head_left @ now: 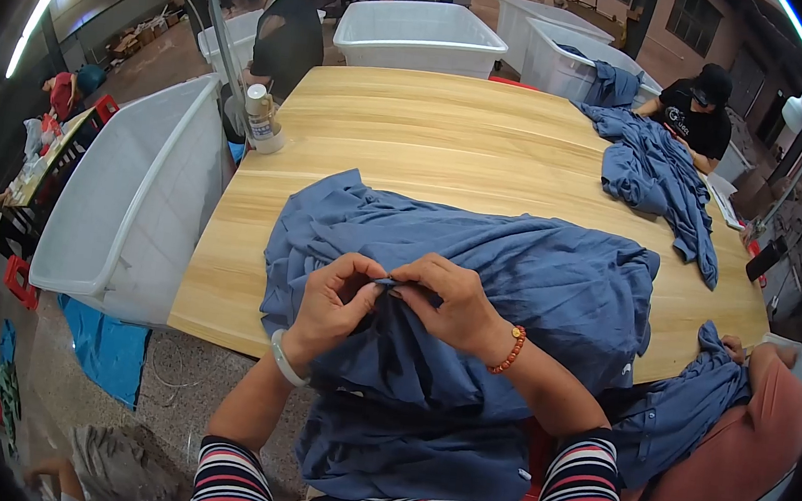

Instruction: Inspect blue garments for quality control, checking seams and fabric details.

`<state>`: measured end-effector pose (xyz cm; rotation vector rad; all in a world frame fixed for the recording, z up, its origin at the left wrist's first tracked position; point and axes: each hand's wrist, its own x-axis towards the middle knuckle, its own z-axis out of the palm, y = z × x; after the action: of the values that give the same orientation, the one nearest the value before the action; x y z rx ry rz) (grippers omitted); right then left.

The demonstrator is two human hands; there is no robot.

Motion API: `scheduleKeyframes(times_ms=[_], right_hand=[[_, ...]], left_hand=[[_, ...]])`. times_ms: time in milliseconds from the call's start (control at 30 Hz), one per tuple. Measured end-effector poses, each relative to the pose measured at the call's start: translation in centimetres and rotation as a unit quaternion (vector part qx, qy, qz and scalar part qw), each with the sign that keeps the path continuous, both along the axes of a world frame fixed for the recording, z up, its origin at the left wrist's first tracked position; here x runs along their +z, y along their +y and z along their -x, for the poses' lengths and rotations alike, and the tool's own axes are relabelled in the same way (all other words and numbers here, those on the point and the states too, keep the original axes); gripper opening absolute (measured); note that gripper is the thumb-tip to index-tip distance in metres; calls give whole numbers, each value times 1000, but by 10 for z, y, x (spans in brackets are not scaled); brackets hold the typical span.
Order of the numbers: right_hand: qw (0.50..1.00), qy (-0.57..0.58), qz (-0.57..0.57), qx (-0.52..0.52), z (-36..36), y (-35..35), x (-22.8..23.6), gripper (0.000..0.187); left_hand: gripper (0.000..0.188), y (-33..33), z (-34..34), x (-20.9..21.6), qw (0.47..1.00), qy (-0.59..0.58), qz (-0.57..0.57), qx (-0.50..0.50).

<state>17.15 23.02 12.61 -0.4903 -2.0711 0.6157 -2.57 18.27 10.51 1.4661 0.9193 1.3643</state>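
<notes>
A large blue garment (534, 273) lies bunched over the near part of the wooden table and hangs down toward my lap. My left hand (333, 302) pinches a small fold of it between thumb and fingertips. Right beside it, my right hand (454, 304) pinches the same fold, so the fingertips of both hands almost meet. A small dark spot shows at the pinched cloth, too small to make out. More blue cloth (411, 450) rests below, over my lap.
The wooden table (412, 136) carries a spray bottle (261, 116) at its left edge. White tubs (136, 196) stand left and behind. Across at right, a person (699, 115) handles blue cloth (655, 169); another person (740, 438) sits close on my right with a blue shirt (674, 422).
</notes>
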Motion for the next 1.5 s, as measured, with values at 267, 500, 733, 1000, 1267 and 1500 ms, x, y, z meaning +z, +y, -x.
scheduleKeyframes(times_ms=[267, 500, 733, 1000, 1267, 1500], right_hand=[[998, -55, 20, 23, -9, 11, -7, 15], [996, -86, 17, 8, -4, 6, -5, 8], [996, -30, -7, -83, 6, 1, -9, 9], [985, -37, -61, -159, 12, 1, -16, 11], [985, -97, 67, -127, -1, 22, 6, 19], [991, -49, 22, -124, 36, 8, 0, 19]], left_hand=[[13, 11, 6, -9, 995, -50, 55, -64], [12, 17, 6, -15, 994, -69, 12, -88], [8, 9, -21, -20, 991, 13, -89, 99], [16, 0, -32, -16, 948, 165, -164, 219], [10, 9, 24, -7, 977, 149, 81, 128], [8, 10, 35, -7, 982, 132, 87, 105]])
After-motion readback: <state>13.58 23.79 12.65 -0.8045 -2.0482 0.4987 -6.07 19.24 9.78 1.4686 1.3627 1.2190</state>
